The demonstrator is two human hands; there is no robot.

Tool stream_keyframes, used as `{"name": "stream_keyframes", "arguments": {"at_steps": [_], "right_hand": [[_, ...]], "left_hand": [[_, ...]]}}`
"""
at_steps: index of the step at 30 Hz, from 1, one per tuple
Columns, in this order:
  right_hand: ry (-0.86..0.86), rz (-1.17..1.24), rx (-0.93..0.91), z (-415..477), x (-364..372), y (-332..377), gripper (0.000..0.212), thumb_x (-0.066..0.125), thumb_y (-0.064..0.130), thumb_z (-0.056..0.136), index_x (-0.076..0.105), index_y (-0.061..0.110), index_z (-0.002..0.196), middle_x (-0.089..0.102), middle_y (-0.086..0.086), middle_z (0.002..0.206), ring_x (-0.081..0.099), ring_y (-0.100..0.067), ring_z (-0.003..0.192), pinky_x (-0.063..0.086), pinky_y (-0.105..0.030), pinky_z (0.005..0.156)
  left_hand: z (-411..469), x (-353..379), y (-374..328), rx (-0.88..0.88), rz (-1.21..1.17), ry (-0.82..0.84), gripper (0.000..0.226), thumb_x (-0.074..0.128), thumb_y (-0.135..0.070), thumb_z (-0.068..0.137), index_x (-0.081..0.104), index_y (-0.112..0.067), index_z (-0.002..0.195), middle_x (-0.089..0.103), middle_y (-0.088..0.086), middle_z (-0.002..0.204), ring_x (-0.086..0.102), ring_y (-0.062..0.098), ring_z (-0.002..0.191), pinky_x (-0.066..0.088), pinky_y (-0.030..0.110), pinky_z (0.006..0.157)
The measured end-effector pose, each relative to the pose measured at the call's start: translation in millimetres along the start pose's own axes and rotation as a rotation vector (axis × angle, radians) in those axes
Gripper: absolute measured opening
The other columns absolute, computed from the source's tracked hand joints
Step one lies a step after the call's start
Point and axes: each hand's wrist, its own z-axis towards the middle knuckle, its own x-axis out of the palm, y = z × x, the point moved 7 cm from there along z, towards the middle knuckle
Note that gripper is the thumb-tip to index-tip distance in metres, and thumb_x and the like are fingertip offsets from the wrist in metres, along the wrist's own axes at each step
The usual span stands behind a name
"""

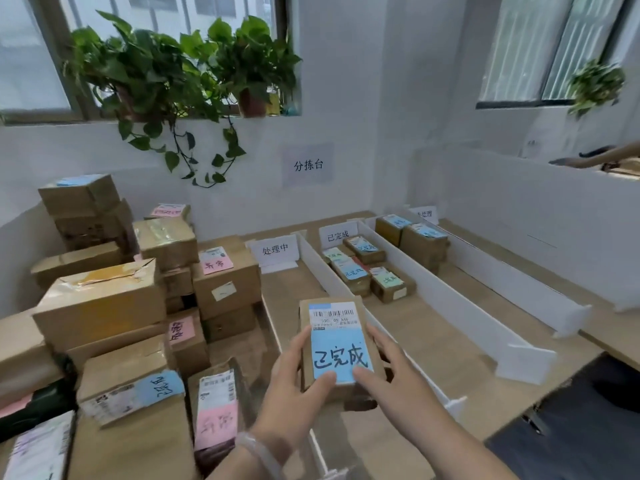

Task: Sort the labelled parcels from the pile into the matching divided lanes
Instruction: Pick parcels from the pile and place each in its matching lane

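We hold the blue-labelled parcel point(341, 344) above the desk, left grip point(289, 389) and right grip point(389, 372) curled round its near sides, thumbs on the label. Its long axis runs near to far (in line with the dividers). The matching 已完成 lane point(412, 327) lies farther and just right, on the right grip's side.

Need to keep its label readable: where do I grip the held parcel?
Its long cardboard sides: left hand from the left, right hand from the right. The parcel is narrow and flat, label up, so side grips likely leave the writing clear.
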Motion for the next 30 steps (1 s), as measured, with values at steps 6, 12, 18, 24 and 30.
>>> {"name": "stream_keyframes", "arguments": {"at_steps": [6, 12, 18, 24, 30], "right_hand": [[-0.043, -0.056, -0.006, 18.5, -121.1, -27.7, 0.063, 0.067, 0.030, 0.087, 0.028, 0.076, 0.105, 0.054, 0.019, 0.127, 0.057, 0.003, 0.107, 0.051, -0.014, 0.074], [-0.065, -0.081, 0.010, 36.7, -229.3, -62.5, 0.066, 0.068, 0.033, 0.088, 0.029, 0.064, 0.130, 0.054, 0.019, 0.127, 0.059, 0.006, 0.102, 0.051, -0.011, 0.067], [-0.047, -0.079, -0.009, 62.0, -286.1, -89.5, 0.063, 0.068, 0.034, 0.086, 0.034, 0.068, 0.127, 0.049, 0.014, 0.135, 0.058, 0.001, 0.109, 0.055, -0.021, 0.084], [0.002, -0.120, -0.014, 102.0, -301.4, -107.5, 0.059, 0.066, 0.028, 0.088, 0.040, 0.059, 0.130, 0.047, 0.019, 0.134, 0.048, 0.009, 0.116, 0.048, -0.006, 0.077], [0.015, -0.260, -0.008, 170.4, -309.4, -120.1, 0.052, 0.063, 0.035, 0.089, 0.042, 0.058, 0.131, 0.043, 0.025, 0.139, 0.039, 0.004, 0.128, 0.041, -0.024, 0.104]], "left_hand": [[26.8, 126.8, -9.0, 0.031, -0.031, 0.048, 0.069, 0.072, -0.045, 0.065, 0.043, -0.073, 0.121, 0.048, -0.015, 0.136, 0.053, 0.008, 0.125, 0.047, 0.038, 0.105], [52.1, 242.6, -16.0, 0.012, -0.146, 0.103, 0.067, 0.074, -0.025, 0.071, 0.051, -0.065, 0.121, 0.056, -0.003, 0.134, 0.061, 0.013, 0.118, 0.055, 0.036, 0.094], [75.1, 302.2, -12.0, -0.003, -0.174, 0.071, 0.066, 0.073, -0.027, 0.068, 0.053, -0.060, 0.122, 0.057, 0.002, 0.133, 0.064, 0.016, 0.114, 0.057, 0.039, 0.090], [115.4, 323.2, 6.5, -0.095, -0.152, 0.066, 0.068, 0.071, -0.025, 0.067, 0.050, -0.070, 0.114, 0.059, 0.005, 0.130, 0.067, 0.022, 0.110, 0.060, 0.040, 0.080], [182.3, 320.6, 24.2, -0.086, -0.077, -0.034, 0.066, 0.070, -0.038, 0.063, 0.047, -0.067, 0.118, 0.054, -0.005, 0.132, 0.059, 0.011, 0.116, 0.057, 0.040, 0.091]]}}
